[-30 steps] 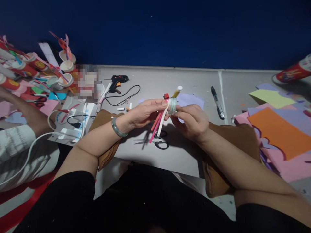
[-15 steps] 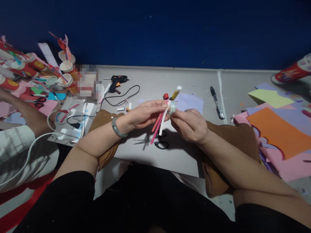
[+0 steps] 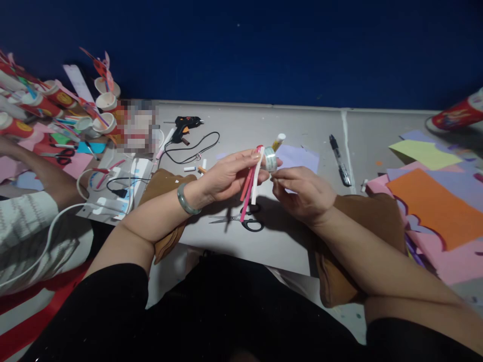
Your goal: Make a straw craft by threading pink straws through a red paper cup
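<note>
Three strips clamped in the left hand partly cover scissors; what, if anything, the right hand pinches is unclear.

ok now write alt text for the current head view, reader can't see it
A person's left hand holds red, pink and white strips beside a roll of tape, with the right hand close to the roll. Below lie black-handled scissors, with a glue gun to the left and a marker and orange paper to the right.
</note>
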Demonstrator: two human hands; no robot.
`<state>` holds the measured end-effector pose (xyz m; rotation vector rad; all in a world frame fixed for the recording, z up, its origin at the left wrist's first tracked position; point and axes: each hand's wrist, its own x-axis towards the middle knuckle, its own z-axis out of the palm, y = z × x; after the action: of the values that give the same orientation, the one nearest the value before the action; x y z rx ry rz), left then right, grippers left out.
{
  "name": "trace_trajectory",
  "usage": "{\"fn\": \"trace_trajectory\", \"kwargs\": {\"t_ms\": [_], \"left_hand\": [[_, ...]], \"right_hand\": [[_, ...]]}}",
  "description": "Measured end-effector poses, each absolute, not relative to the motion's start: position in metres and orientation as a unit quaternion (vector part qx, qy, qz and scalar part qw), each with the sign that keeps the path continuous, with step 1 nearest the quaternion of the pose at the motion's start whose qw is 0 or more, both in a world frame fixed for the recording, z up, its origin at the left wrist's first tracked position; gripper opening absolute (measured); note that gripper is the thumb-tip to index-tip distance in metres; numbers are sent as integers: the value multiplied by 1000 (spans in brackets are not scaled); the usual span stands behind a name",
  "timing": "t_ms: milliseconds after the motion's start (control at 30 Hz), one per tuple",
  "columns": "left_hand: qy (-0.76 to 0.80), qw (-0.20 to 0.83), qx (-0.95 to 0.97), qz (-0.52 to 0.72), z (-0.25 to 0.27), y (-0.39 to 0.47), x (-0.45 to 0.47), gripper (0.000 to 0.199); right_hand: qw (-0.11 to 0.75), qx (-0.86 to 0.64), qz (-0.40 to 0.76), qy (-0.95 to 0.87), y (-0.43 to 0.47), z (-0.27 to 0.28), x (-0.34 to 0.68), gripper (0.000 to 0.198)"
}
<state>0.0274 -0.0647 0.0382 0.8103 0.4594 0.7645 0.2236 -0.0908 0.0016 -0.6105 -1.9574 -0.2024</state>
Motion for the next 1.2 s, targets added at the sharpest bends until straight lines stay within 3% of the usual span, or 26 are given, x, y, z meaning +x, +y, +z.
{"fn": "trace_trajectory", "kwargs": {"t_ms": [267,367,567,800,1200], "left_hand": [[216,801,435,350,33,-67,27,32],[224,791,457,340,30,-68,26,33],[226,787,460,343,30,-67,26,34],[221,802,427,354,33,-68,28,33],[246,798,438,332,34,-72,28,34]], "right_hand": [[530,-293,-10,-796,-91,-3,223,19],[512,-343,5,-788,-91,-4,223,9],[491,-376,-28,-785,-89,-6,225,6],[509,-324,-112,-789,-85,-3,224,16],[474,-350,-52,-807,-85,-5,224,7]]}}
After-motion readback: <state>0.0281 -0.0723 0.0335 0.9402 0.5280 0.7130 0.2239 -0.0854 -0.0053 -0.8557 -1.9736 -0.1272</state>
